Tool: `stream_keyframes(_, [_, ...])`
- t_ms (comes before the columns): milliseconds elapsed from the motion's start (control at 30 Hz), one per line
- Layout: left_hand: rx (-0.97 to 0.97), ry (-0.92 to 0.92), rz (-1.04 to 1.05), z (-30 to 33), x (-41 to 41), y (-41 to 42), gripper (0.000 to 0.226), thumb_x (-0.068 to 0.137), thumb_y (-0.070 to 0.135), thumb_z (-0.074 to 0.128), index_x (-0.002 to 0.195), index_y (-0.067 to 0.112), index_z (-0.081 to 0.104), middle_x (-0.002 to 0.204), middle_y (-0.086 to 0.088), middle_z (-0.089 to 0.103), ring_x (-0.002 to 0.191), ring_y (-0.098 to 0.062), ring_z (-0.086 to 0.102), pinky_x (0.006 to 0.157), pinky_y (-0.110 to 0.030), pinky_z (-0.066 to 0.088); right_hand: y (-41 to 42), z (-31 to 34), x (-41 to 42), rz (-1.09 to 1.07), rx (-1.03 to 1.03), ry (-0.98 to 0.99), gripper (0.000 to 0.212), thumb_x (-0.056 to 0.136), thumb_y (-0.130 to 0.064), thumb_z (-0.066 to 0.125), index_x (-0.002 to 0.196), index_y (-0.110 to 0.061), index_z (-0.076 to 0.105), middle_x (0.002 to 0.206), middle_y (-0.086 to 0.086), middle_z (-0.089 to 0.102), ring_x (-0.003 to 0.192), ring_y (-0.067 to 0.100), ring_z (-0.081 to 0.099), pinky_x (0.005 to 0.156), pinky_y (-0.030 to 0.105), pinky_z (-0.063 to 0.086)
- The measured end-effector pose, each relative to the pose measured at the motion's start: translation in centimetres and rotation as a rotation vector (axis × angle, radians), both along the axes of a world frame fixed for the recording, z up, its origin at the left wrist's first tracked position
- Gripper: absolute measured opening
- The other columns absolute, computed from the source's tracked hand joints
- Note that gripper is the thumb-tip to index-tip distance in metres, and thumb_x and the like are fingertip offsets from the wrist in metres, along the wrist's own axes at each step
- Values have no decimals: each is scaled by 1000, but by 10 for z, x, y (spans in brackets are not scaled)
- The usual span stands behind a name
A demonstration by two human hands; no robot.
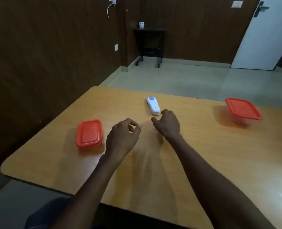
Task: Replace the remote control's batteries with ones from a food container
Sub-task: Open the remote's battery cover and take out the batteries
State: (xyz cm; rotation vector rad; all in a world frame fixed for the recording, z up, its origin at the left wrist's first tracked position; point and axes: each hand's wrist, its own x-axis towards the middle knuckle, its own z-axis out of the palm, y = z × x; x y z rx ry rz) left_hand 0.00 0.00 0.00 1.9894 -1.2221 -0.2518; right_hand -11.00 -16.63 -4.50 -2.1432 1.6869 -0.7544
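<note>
A white remote control (153, 105) lies back side up on the wooden table (203, 146), near its far middle. My right hand (167, 123) hovers just below the remote's near end, fingers loosely curled and apart, holding nothing. My left hand (123, 137) floats to the left of it above the table, fingers curled with thumb and fingertips apart, also empty. A small food container with a red lid (89, 133) sits left of my left hand. A larger clear food container with a red lid (243, 109) stands at the far right. Both lids are on, so their contents are hidden.
The table's left and near edges drop to a grey floor. A dark wood wall runs along the left. Across the room stand a small dark side table (149, 45) and a white door (266, 35).
</note>
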Motion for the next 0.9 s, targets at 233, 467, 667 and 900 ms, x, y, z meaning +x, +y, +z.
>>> stream_keyframes(233, [14, -16, 43, -8, 15, -22, 23, 91, 49, 60, 90, 28, 69, 88, 11, 71, 82, -15, 66, 68, -29, 49, -60, -1, 36, -65, 62, 35, 52, 80, -48, 69, 112, -8, 62, 116, 12, 60, 109, 30, 55, 71, 34, 39])
stream_keyframes(467, [36, 87, 12, -11, -5, -37, 24, 89, 51, 61, 89, 29, 69, 90, 11, 71, 84, -15, 66, 70, -30, 51, -51, -6, 23, -108, 17, -86, 43, 74, -47, 77, 82, -8, 60, 90, 11, 59, 87, 27, 54, 63, 30, 30])
stream_keyframes(667, [-12, 464, -34, -10, -28, -31, 24, 90, 44, 65, 100, 25, 74, 94, 5, 73, 90, -19, 71, 84, -40, 60, 37, 1, -42, -13, -74, -161, 38, 70, -52, 75, 78, -15, 73, 71, 3, 63, 69, 18, 54, 50, 30, 37])
stream_keyframes(900, [37, 1172, -238, -15, -96, -9, 39, 94, 16, 68, 130, 4, 58, 110, -17, 75, 90, -29, 76, 66, -36, 62, 134, 7, -123, 35, -85, -278, 40, 75, -41, 81, 106, -18, 71, 94, -4, 64, 83, 14, 57, 70, 26, 44])
